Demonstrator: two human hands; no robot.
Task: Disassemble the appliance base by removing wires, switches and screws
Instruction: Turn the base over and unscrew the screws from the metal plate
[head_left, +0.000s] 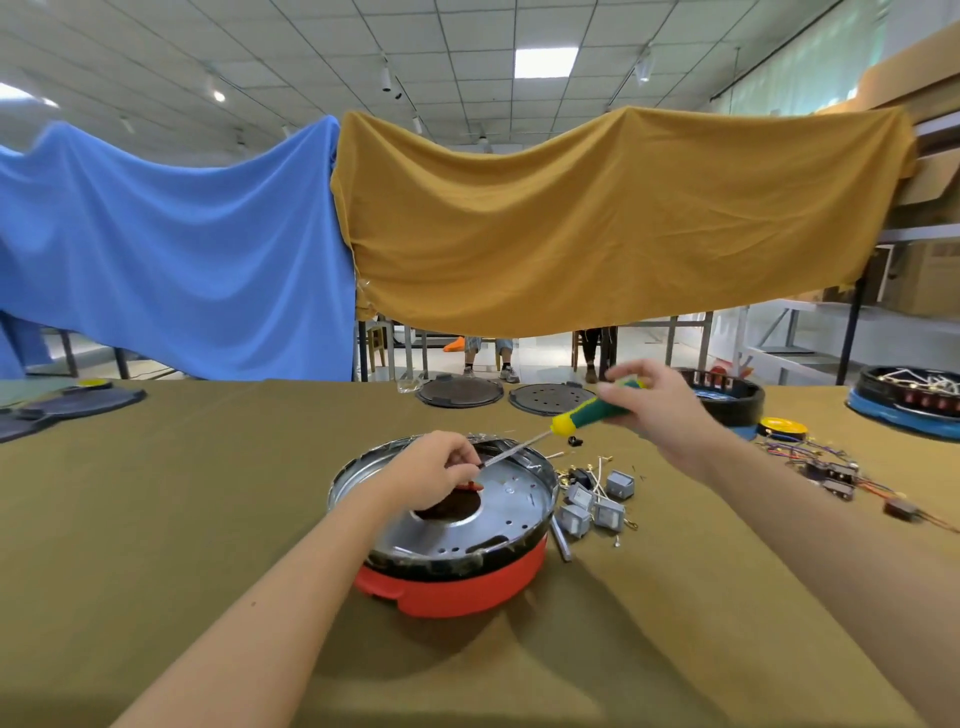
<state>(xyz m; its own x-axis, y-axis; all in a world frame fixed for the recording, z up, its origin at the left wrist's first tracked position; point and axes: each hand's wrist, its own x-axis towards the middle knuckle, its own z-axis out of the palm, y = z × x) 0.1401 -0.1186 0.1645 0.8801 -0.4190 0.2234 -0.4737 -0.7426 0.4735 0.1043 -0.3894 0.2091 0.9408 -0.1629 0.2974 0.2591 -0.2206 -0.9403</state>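
An olive-clothed table (182, 519) carries the red appliance base (452, 587). Grey switches (597, 501), loose wires (831, 470) and two dark discs (506, 395) lie on it.

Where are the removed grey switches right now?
In the head view, the grey switches lie on the table, just right of the red appliance base.

Left of the base (447, 530) the table (182, 493) lies bare, open for a reach. Just right of the base, switches (597, 501) and loose wires (602, 470) crowd the cloth. Farther right lies a wire tangle (831, 470). Two dark discs (460, 391) sit behind the base.
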